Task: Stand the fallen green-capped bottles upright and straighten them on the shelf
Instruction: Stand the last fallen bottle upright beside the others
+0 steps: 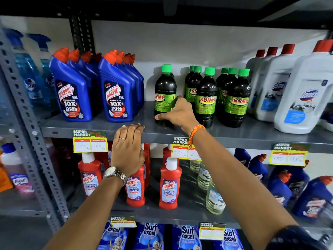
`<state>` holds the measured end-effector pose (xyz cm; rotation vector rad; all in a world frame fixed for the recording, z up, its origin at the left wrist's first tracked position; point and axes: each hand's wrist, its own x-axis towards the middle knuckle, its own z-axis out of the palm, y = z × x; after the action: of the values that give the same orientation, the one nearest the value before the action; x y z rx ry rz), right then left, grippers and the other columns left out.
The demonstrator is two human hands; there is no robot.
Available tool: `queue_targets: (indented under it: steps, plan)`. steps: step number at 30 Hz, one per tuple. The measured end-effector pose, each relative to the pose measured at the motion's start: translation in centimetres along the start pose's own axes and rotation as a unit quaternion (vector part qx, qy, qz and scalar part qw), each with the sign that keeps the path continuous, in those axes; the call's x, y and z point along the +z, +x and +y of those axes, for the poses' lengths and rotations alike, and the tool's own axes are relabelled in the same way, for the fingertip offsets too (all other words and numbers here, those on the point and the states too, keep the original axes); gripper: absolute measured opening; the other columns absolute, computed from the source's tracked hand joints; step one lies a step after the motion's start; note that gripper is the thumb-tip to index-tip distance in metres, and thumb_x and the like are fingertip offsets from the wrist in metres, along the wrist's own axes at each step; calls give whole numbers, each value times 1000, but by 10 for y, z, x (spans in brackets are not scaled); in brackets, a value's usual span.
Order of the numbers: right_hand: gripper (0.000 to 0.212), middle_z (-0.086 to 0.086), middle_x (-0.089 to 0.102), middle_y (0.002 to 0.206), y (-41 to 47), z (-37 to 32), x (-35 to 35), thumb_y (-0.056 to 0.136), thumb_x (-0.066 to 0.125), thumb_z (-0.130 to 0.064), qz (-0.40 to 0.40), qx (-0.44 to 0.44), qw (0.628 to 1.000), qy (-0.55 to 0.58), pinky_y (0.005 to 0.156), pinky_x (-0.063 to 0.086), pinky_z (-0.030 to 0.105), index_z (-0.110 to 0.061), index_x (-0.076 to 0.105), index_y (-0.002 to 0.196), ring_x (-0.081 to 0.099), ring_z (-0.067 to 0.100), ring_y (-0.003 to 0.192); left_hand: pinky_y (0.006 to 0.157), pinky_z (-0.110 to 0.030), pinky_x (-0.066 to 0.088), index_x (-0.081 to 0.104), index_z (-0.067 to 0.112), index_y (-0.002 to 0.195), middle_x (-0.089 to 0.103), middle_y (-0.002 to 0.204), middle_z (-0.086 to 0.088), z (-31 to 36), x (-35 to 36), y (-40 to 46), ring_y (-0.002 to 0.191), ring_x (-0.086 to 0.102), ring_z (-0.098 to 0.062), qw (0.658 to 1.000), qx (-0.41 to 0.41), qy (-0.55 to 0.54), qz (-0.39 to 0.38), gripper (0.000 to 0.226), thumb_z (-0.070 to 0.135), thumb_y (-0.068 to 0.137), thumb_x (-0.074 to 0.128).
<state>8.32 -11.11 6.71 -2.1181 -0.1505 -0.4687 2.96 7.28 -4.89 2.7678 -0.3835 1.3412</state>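
Several dark bottles with green caps and green "Sunny" labels stand upright on the grey shelf [111, 126]. The leftmost green-capped bottle [165, 87] stands alone at the shelf's front, and my right hand [177, 112] is wrapped around its lower part. Two rows of the same bottles stand to its right, fronted by one bottle [206, 94] and another [237, 96]. My left hand [128, 150] rests flat on the shelf's front edge, fingers together, holding nothing. No bottle lies on its side in view.
Blue Harpic bottles [117, 91] stand left of the green-capped ones, white Domex bottles [304, 94] to the right. A bare gap of shelf lies between the Harpic bottles and the held bottle. Price tags [90, 143] hang from the edge. Red bottles fill the shelf below.
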Motion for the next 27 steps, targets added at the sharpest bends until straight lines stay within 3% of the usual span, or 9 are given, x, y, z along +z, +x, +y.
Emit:
queue_targets:
  steps: [3,6,9,12,15,17,19,23,27]
  plan:
    - [86,6,72,109,3,-3,0,41,98,-24,-40,22,998,51,94,59,41,-12,55,115,70,23,104,116,-46,29,51,7,134,59,130,-12,0,0,0,119,50,-33,1000,-2,1,0,70,15,66,60]
    - [103,2,74,110,0,0,2,32,98,-44,-46,18,997,62,95,58,36,-13,58,122,70,17,103,117,-46,29,51,7,134,59,131,-12,1,-1,0,120,51,-33,1000,-6,1,-3,70,15,65,59]
    - [82,3,74,112,-3,2,-2,44,100,-36,-15,10,999,44,95,57,34,-16,62,115,69,17,104,117,-46,28,51,8,135,59,132,-11,3,-3,-1,122,52,-33,1000,-9,1,-11,70,16,65,58]
    - [62,7,76,110,-4,1,-1,51,97,-17,-57,24,995,74,98,58,41,-21,63,102,72,21,103,119,-45,26,51,9,136,59,133,-11,3,-5,-1,124,52,-34,1000,-16,-5,-22,70,17,66,57]
    - [94,-2,73,114,-8,3,-4,41,97,-37,-78,14,995,65,101,55,41,-14,60,124,69,16,107,119,-46,28,51,9,136,59,133,-10,3,-8,-1,124,52,-32,999,-20,-18,-27,66,19,71,51]
    - [99,-9,64,113,-26,4,-18,53,98,-30,-74,6,995,61,105,52,38,-7,49,137,61,12,110,118,-45,31,54,10,133,61,130,-9,6,-13,-1,122,54,-31,998,-29,-42,-20,60,23,75,47]
    - [85,-4,63,110,-42,16,-36,65,94,-18,-19,-2,998,63,98,55,32,-4,50,137,60,13,104,109,-43,36,58,13,126,62,121,-6,11,-21,3,113,55,-29,995,-62,-72,-10,49,30,81,47]
    - [64,1,62,93,-64,43,-76,65,93,-29,190,-30,981,-7,82,59,35,-11,58,116,60,17,82,96,-42,41,58,17,125,64,121,-4,24,-42,38,114,57,-29,977,-141,-148,-67,46,45,89,49]
    - [94,13,59,126,-49,61,-88,63,93,-36,169,-17,980,-102,107,44,37,-3,44,136,56,30,122,108,-39,37,31,6,148,48,149,-14,34,-48,92,137,46,-32,920,-193,-295,-173,82,36,85,73]
